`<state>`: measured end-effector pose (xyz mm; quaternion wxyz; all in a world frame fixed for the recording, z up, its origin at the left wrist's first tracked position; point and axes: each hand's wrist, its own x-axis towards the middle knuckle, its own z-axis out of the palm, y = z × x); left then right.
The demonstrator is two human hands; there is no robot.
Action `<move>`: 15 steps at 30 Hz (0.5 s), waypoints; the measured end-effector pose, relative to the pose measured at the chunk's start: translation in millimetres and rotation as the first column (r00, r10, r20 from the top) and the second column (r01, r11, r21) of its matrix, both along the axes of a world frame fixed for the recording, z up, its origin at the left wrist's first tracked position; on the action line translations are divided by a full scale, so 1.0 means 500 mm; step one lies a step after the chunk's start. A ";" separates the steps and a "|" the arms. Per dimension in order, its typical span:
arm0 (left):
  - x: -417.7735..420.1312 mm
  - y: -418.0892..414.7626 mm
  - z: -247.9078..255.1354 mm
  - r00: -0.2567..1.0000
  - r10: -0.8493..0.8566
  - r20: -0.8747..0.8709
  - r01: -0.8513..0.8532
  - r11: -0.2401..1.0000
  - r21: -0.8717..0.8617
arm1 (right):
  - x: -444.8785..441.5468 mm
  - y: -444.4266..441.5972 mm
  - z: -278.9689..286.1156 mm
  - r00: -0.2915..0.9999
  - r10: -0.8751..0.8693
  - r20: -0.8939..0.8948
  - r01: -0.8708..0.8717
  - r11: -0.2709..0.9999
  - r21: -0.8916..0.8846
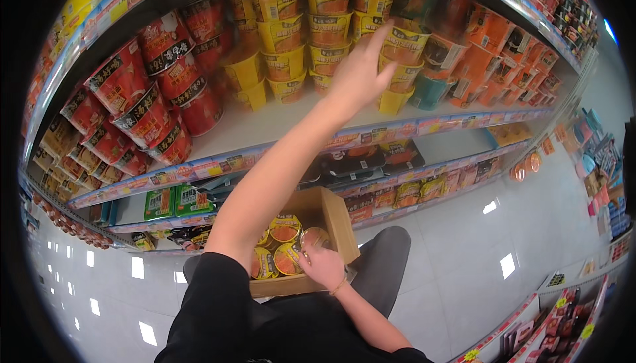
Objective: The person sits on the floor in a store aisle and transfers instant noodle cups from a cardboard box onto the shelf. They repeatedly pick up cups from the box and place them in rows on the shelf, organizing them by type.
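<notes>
My left hand [361,72] reaches up to the shelf with index finger and thumb spread. It is against or just in front of the left side of a stack of yellow instant noodle tubs [406,45]; exact contact is unclear. Further yellow tub stacks [282,35] stand to its left. Low in front of my body, an open cardboard box [343,226] contains several yellow-lidded noodle tubs [285,229]. My right hand [325,267] is over the box's near right corner, fingers bent at the lids. Whether it grips a tub is hidden.
Red noodle tubs [149,114] are stacked at left, orange noodle packages [479,60] at right. The shelf's front edge [348,137] carries price labels. Lower shelves hold black trays [353,162] and green packs [176,201]. Another display [546,328] stands at lower right on the tiled floor [447,263].
</notes>
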<state>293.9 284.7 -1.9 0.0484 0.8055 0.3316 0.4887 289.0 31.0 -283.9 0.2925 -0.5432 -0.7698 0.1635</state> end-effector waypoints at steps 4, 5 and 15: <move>0.069 0.062 0.041 0.998 0.059 0.007 -0.058 0.992 -0.112 | 0.007 -0.004 -0.022 1.000 0.020 0.017 -0.020 1.000 0.011; 0.072 0.073 0.042 0.998 0.026 0.050 -0.017 0.983 -0.181 | 0.006 -0.002 -0.024 1.000 0.017 0.025 -0.017 1.000 0.013; 0.005 0.028 0.022 0.932 -0.100 0.348 0.114 0.993 -0.020 | 0.001 0.004 -0.030 1.000 0.014 0.021 -0.013 0.999 -0.033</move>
